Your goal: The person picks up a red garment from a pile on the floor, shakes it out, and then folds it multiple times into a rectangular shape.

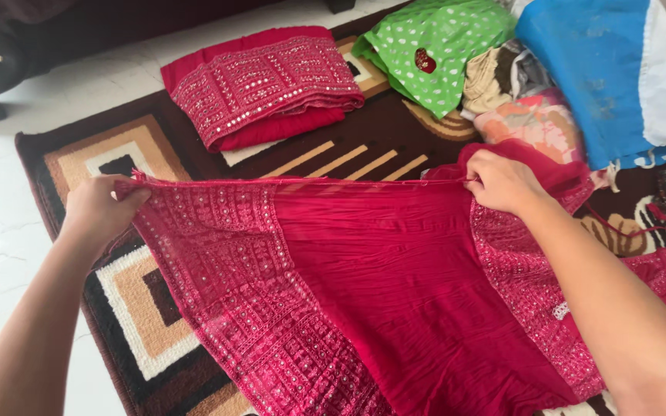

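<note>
Stretching red garment [395, 293] taut above the rug [140, 308] | left hand [100, 212] grip pinches one top corner, right hand [502, 183] grip the other | step: spreading out | next: likely fold edges together evenly

Left hand [100, 209] and right hand [502, 183] pinching the top edge of a crimson sequined crinkled cloth [364, 293], stretched taut over a brown geometric rug [148, 323]. Folded red embroidered fabric [264, 85] near the rug's far edge; green dotted garment [433, 46] beside.
</note>
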